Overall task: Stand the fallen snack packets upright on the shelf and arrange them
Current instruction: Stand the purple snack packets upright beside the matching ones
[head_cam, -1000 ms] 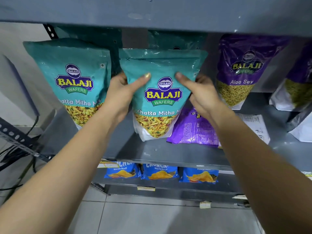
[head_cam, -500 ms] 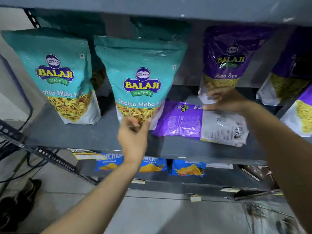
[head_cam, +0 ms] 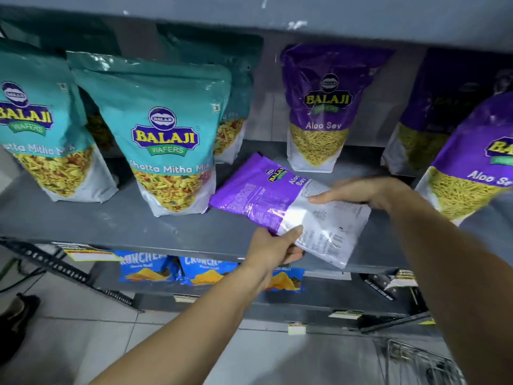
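- Fallen purple Aloo Sev packet point(head_cam: 266, 195) lies back-up on the grey shelf point(head_cam: 111, 223), gripped between both hands.
- Left hand point(head_cam: 273, 250) pinches its near edge; right hand point(head_cam: 361, 191) clasps the far edge.
- Beyond the hands, teal Khatta Mitha packets point(head_cam: 166, 134) and purple packets point(head_cam: 319, 107) stand upright.

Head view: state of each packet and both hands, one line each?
Fallen Aloo Sev packet: lying back side up, gripped by both hands.
Front Khatta Mitha packet: upright.
Left Khatta Mitha packet: upright, cut by the frame edge.
Back Aloo Sev packet: upright.
Right Aloo Sev packet: upright, tilted.
Left hand: gripping the fallen packet's near edge.
Right hand: gripping its far edge.
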`<move>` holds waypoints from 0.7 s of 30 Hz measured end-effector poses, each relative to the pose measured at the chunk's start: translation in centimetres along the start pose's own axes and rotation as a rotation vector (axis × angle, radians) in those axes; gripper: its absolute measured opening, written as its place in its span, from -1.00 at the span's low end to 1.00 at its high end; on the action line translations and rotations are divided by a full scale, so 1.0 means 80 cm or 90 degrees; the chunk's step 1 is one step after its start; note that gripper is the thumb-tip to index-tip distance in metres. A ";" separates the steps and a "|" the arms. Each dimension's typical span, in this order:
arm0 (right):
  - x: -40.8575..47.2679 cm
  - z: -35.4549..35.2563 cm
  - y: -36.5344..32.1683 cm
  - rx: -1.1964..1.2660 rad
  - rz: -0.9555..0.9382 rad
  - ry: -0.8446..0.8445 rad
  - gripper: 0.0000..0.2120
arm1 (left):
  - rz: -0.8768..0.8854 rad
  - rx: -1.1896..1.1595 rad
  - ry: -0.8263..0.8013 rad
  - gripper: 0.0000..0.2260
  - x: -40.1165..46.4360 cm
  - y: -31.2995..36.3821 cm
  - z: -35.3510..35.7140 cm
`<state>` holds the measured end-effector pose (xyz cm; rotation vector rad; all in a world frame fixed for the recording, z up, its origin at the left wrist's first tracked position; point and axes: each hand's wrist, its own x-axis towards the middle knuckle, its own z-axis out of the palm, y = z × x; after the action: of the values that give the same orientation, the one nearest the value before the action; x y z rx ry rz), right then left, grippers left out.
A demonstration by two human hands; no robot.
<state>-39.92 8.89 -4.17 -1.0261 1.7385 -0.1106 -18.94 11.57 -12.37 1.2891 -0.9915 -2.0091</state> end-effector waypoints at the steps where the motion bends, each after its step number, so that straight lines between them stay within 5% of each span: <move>1: -0.005 0.000 0.011 0.001 -0.029 0.014 -0.41 | 0.018 0.014 -0.001 -0.76 -0.006 -0.004 0.001; 5: -0.027 0.009 0.052 0.050 -0.134 0.160 -0.28 | 0.098 0.080 0.016 -0.70 -0.032 -0.004 0.004; 12: -0.064 0.026 0.066 0.338 -0.380 0.266 -0.44 | 0.328 0.231 -0.124 -0.56 -0.029 0.087 -0.014; 16: -0.054 0.035 0.050 0.394 -0.437 0.337 -0.57 | 0.485 0.510 -0.104 -0.52 -0.010 0.145 -0.023; 21: -0.015 0.057 0.050 0.443 -0.447 0.387 -0.58 | 0.520 0.656 -0.042 -0.55 0.023 0.150 -0.029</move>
<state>-38.46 14.00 -7.33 -1.0652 1.5551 -1.4895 -16.86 2.59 -4.16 0.9428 -2.2748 -0.8796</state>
